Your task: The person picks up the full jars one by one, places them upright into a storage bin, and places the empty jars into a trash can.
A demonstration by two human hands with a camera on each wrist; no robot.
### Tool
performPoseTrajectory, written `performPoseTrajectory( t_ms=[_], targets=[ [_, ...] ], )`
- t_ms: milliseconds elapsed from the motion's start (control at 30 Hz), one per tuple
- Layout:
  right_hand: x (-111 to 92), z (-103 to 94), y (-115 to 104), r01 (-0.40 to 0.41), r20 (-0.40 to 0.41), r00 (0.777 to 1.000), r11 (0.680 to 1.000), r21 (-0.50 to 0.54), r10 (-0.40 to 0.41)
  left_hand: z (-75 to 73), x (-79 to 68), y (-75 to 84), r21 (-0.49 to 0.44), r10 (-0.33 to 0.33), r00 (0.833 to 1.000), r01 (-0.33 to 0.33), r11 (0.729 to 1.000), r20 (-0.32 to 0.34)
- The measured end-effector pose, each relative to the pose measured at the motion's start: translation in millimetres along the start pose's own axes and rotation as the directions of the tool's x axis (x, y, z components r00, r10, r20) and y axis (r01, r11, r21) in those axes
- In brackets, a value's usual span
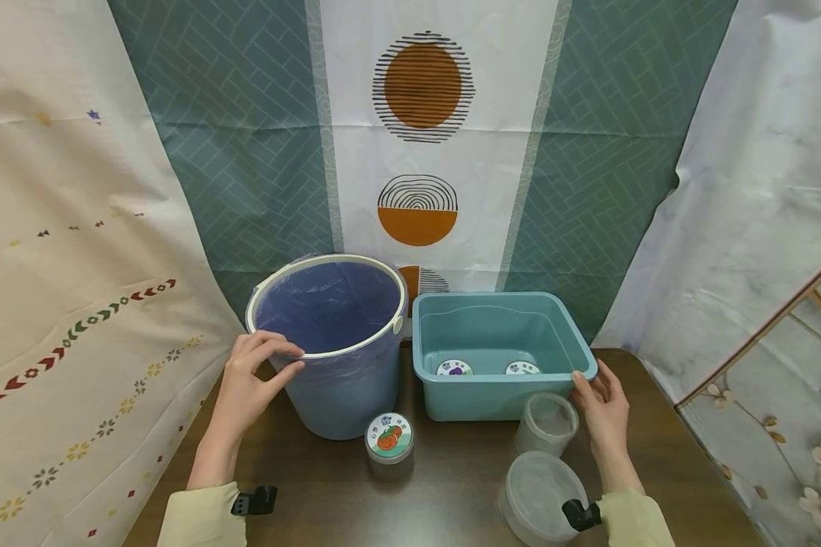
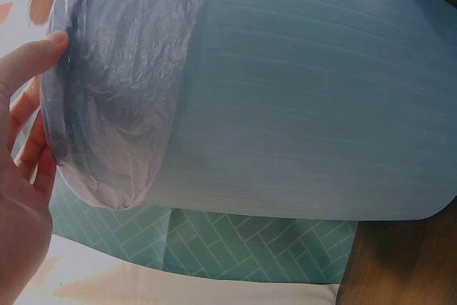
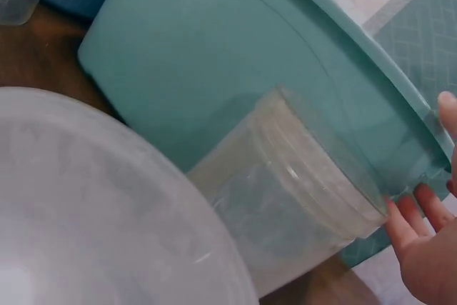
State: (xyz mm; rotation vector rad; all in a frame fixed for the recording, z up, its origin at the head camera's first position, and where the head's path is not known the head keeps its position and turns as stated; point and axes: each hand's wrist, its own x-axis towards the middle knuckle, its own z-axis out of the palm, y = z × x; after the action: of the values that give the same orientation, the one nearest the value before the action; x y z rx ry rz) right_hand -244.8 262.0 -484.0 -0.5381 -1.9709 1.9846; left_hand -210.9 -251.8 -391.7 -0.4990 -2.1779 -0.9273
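A blue bucket [image 1: 345,391] with a white rim stands at left, lined with a thin plastic bag [image 2: 128,76]. My left hand [image 1: 249,376] pinches its front-left rim, index finger above and thumb just below. To the right is a teal rectangular basin [image 1: 475,399]. My right hand [image 1: 600,406] grips its front-right corner, thumb on the rim and fingers around the side. Inside the basin lie two round labelled lids, one with a purple picture [image 1: 454,368] and one mostly white [image 1: 522,368]; what is under them cannot be told.
A small jar with a tomato-picture lid [image 1: 389,439] stands before the bucket. A clear jar [image 1: 546,425] is close to the basin's front and my right fingers. Nearer is a wider translucent-lidded container [image 1: 546,494]. Patterned cloth [image 1: 260,152] hangs behind the brown table [image 1: 451,471].
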Motion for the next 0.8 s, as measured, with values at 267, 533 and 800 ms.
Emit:
performPoseTrajectory(
  t_ms=[267,533,800],
  targets=[
    [-20,-1.2,3,0.141,-0.099,0.982,0.975,-0.175,-0.159,1.3,-1.4,-1.1,0.002,-0.027,1.0,0.027,1.0,0.001],
    [-38,-1.8,2,0.338,-0.083,0.915,0.862,-0.378,-0.395,0.9,-2.2,-2.7,0.004,-0.033,0.999,0.033,0.999,0.005],
    [-48,-6.9,-1,0.61,0.263,0.781,0.6,-0.519,-0.566,1.1,-1.3,-2.4,0.002,-0.023,1.0,0.023,1.0,0.003]
  ],
)
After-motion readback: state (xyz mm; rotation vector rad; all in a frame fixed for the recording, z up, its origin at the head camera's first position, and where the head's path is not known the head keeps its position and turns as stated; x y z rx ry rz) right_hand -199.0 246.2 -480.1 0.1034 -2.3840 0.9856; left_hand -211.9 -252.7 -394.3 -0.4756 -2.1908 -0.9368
